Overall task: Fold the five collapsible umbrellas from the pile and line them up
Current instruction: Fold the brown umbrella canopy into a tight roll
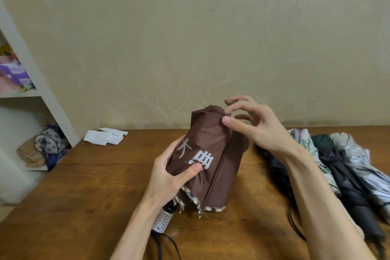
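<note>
the brown umbrella [213, 150] is held over the middle of the wooden bench [84, 196], tilted, with its tip toward the wall and its handle toward the person. whether its hem touches the bench cannot be told. the canopy is smooth matte cloth gathered in loose soft folds, with white printed characters on one panel and a plaid band along the hem. small metal rib tips poke out below the band. the handle [163, 218] is a silver cylinder with a dotted texture and a black collar, and a black wrist strap [168, 245] trails from its end.

the left hand [168, 177] grips the lower half of the canopy, fingers [176, 143] curled round the far side and thumb pressed on the print. the right hand [251, 124] is at the top end, its thumb and bent index finger pinching a fold of cloth, the other fingers loosely curled behind.

on the right of the bench lies the pile of umbrellas [341, 167], crumpled and unfolded: pale floral, dark green, charcoal and silvery grey cloth. the right forearm crosses in front of the pile and hides its near left part, so its count is unclear.

at the far left of the bench sits a white folded cloth [105, 137], possibly paper. beyond the bench's edge stands a white shelf unit [35, 82] with a dotted bag [50, 141] low down and blurred purple packages above, cut off by the frame.
</note>
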`<act>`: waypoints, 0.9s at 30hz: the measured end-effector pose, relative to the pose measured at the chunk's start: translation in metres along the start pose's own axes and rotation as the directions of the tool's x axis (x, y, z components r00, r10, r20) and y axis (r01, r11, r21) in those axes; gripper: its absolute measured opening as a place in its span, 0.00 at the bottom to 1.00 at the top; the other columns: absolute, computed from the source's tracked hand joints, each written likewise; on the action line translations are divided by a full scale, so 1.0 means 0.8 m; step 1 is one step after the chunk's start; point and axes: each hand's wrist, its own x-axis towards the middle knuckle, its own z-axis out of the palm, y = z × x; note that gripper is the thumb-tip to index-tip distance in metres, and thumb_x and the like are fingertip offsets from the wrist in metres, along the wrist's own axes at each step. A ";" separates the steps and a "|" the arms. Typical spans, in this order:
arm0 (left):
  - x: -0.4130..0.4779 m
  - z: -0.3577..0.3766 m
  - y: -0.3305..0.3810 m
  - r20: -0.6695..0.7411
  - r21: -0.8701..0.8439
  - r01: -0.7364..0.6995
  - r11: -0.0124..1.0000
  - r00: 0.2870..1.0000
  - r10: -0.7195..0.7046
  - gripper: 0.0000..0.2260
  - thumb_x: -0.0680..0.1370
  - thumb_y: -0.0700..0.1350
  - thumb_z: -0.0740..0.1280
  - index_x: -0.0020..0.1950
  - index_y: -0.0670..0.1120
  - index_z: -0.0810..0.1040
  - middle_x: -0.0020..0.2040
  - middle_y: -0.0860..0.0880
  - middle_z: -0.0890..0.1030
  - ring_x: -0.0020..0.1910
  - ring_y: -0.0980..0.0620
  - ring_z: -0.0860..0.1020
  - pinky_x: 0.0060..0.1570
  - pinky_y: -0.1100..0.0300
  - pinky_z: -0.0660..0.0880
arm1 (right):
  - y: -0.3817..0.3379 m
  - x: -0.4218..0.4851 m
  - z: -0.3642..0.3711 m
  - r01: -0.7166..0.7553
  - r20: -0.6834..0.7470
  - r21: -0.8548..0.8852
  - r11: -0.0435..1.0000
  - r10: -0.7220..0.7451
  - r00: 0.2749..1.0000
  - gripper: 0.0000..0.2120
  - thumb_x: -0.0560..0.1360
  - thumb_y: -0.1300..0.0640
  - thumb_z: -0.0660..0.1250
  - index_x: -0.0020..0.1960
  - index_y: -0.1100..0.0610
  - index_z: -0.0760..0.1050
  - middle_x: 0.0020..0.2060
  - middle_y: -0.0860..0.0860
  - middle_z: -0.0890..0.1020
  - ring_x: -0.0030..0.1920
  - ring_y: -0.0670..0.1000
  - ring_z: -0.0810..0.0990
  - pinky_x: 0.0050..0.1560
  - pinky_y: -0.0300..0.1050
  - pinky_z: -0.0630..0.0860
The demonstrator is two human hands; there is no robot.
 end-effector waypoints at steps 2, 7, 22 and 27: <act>0.000 0.001 0.001 -0.002 0.000 -0.001 1.000 1.000 0.001 0.36 0.68 0.56 0.80 0.74 0.52 0.75 0.62 0.54 0.85 0.62 0.52 0.84 0.55 0.62 0.82 | 0.002 0.003 0.005 0.011 -0.011 -0.020 1.000 -0.012 1.000 0.03 0.77 0.45 0.76 0.46 0.43 0.85 0.62 0.46 0.80 0.64 0.46 0.81 0.70 0.53 0.75; -0.001 0.002 0.000 0.002 0.012 -0.006 1.000 1.000 0.006 0.35 0.70 0.56 0.80 0.75 0.51 0.75 0.64 0.54 0.85 0.63 0.52 0.83 0.57 0.60 0.82 | 0.009 0.007 0.019 0.017 -0.065 -0.156 0.988 -0.027 0.998 0.11 0.83 0.53 0.70 0.41 0.45 0.80 0.56 0.46 0.77 0.56 0.46 0.79 0.62 0.38 0.70; -0.001 0.001 -0.004 -0.043 -0.072 0.041 0.997 0.998 -0.045 0.31 0.69 0.58 0.78 0.71 0.53 0.78 0.61 0.53 0.86 0.62 0.51 0.84 0.55 0.59 0.82 | 0.008 0.009 0.035 0.035 -0.158 0.064 0.997 -0.024 0.987 0.07 0.81 0.45 0.69 0.57 0.44 0.82 0.62 0.50 0.80 0.64 0.47 0.81 0.66 0.45 0.77; -0.002 -0.010 -0.006 -0.122 -0.224 0.125 0.967 0.980 -0.155 0.28 0.68 0.62 0.76 0.66 0.54 0.82 0.61 0.49 0.86 0.62 0.47 0.84 0.63 0.46 0.79 | 0.016 0.001 0.022 -0.134 -0.037 0.098 0.986 0.138 0.990 0.22 0.78 0.44 0.72 0.70 0.48 0.79 0.64 0.45 0.84 0.66 0.43 0.81 0.67 0.41 0.76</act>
